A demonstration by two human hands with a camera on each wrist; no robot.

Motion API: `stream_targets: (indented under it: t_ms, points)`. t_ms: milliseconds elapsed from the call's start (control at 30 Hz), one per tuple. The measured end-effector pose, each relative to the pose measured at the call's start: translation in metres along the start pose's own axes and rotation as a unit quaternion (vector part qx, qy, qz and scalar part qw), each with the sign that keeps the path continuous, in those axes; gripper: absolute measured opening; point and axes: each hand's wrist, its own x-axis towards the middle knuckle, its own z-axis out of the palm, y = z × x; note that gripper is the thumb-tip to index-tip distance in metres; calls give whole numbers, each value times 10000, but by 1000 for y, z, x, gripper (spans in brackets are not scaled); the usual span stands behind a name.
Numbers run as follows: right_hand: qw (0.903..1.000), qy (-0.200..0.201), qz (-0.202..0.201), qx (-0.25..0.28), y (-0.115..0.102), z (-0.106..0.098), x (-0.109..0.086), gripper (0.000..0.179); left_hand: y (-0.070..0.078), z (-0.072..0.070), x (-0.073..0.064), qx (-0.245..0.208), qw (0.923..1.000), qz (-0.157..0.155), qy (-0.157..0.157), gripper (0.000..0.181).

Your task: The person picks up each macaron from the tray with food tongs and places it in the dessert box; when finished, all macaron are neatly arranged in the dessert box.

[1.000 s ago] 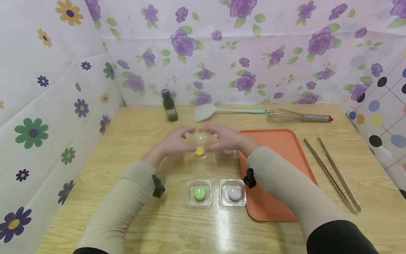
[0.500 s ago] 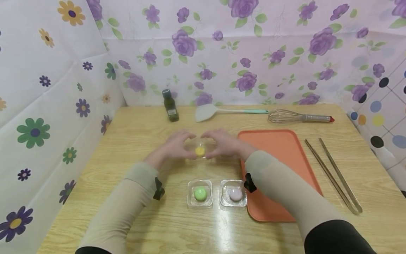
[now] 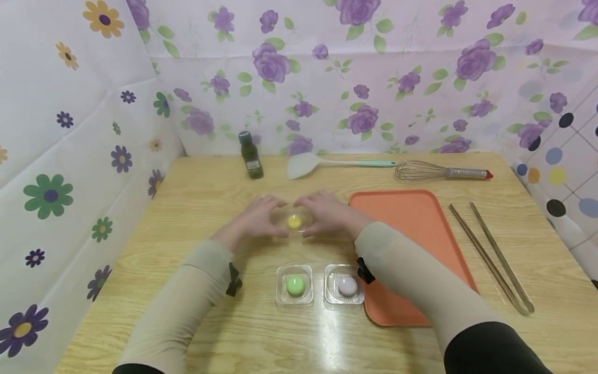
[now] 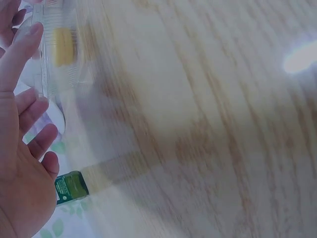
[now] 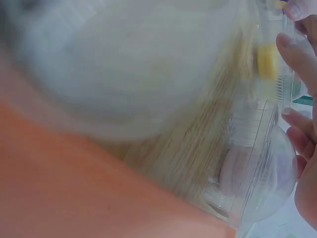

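Note:
My left hand [image 3: 259,217] and right hand [image 3: 327,213] curve round opposite sides of a clear plastic box in the head view. A yellow macaron [image 3: 294,222] sits inside. Both hands hold the box's clear lid at its edges, thumbs on the near side, index fingers on the far side. In the left wrist view the left thumb [image 4: 25,49] touches the clear rim beside the yellow macaron [image 4: 63,47]. The right wrist view shows the right thumb [image 5: 295,52] at that rim. Beside it stands a domed clear box [image 5: 277,183] with a lilac macaron [image 5: 237,171].
Nearer me stand uncovered clear boxes with a green macaron [image 3: 295,285] and a lilac macaron [image 3: 347,286]. An orange tray [image 3: 416,228] lies right, with tongs [image 3: 495,254] beyond it. Behind are a dark bottle [image 3: 251,158], a white spatula [image 3: 303,165] and a whisk [image 3: 425,170].
Both hands have come down with the clear dome lid, from above the yellow macaron's box onto it. The front boxes and the tools have stayed put.

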Motion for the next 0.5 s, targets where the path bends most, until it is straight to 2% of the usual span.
stream_targets:
  t_ms: [500]
  points:
    - [9998, -10, 195, -95, -2, 1, 4, 74, -5, 4, 4, 4, 10000, -17, -7, 83]
